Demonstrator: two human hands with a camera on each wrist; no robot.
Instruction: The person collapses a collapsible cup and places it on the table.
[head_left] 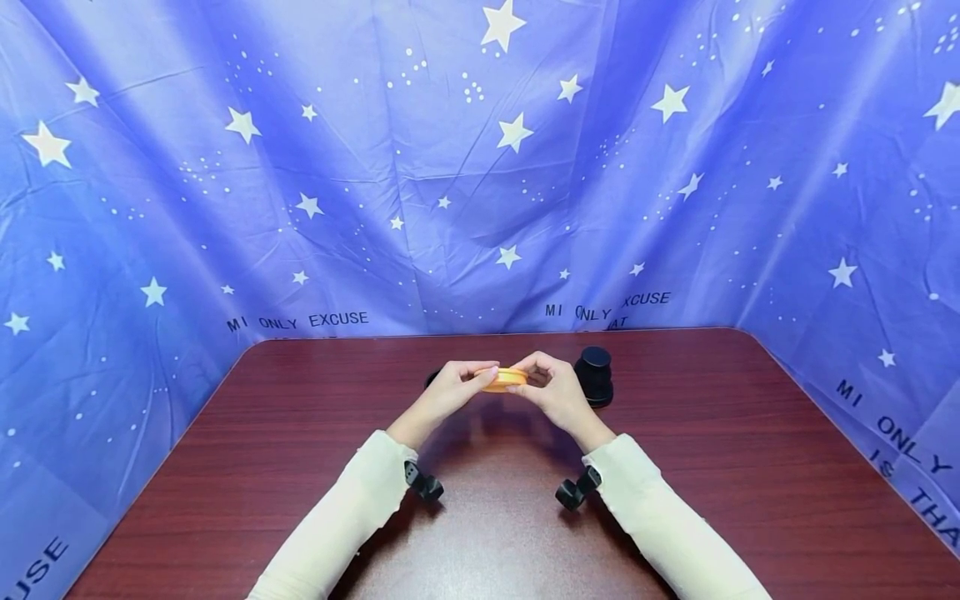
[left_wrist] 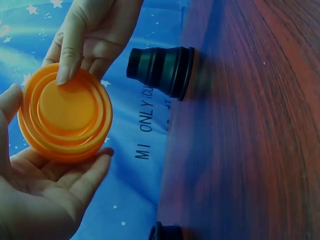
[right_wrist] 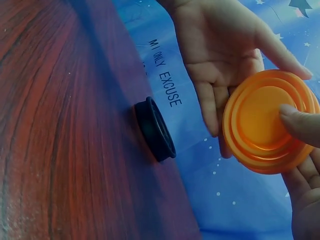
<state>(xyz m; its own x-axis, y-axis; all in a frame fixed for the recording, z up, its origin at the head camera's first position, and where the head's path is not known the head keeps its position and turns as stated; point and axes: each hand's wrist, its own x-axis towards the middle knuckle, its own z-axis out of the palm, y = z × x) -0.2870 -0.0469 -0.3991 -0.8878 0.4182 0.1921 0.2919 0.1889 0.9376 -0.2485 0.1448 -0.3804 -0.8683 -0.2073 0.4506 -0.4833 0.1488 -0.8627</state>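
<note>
Both hands hold an orange collapsible cup [head_left: 512, 377] above the far part of the table; it is folded flat into concentric rings. My left hand [head_left: 444, 395] grips its left rim, with the thumb at the edge and the fingers underneath. The right hand [head_left: 561, 397] holds the other side. In the right wrist view, the right thumb [right_wrist: 300, 124] lies on the round middle of the orange cup [right_wrist: 260, 117]. Just right of the right hand stands a black stepped cup [head_left: 596, 379], drawn out with its narrow end up.
A low black ring-shaped piece [right_wrist: 154, 130] sits on the table, mostly hidden behind the left hand in the head view. The dark red wooden table [head_left: 480, 533] ends at a blue star-printed curtain [head_left: 450, 167] at the back and sides.
</note>
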